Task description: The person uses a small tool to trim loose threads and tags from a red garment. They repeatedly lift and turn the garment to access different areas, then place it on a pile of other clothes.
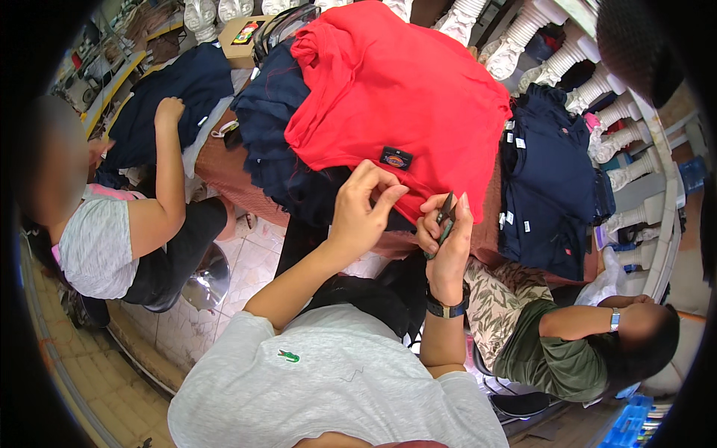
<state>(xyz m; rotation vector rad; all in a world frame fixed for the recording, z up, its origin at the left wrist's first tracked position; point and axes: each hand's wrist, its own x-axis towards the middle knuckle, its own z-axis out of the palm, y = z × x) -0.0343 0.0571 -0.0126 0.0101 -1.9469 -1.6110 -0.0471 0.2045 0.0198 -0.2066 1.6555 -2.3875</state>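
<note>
A garment (pixel 403 97) is spread on the table (pixel 224 175) over a stack of garments (pixel 276 127), another stack (pixel 549 187) is placed to its right, and the left hand (pixel 362 216) and right hand (pixel 446 235) are held before it.

We wear a light grey short-sleeved shirt (pixel 336 381) | small green emblem (pixel 288 356) on its chest — left side | dark wristwatch (pixel 447 306) with a blue-edged strap on our right wrist | forearms bare — no gloves
</note>
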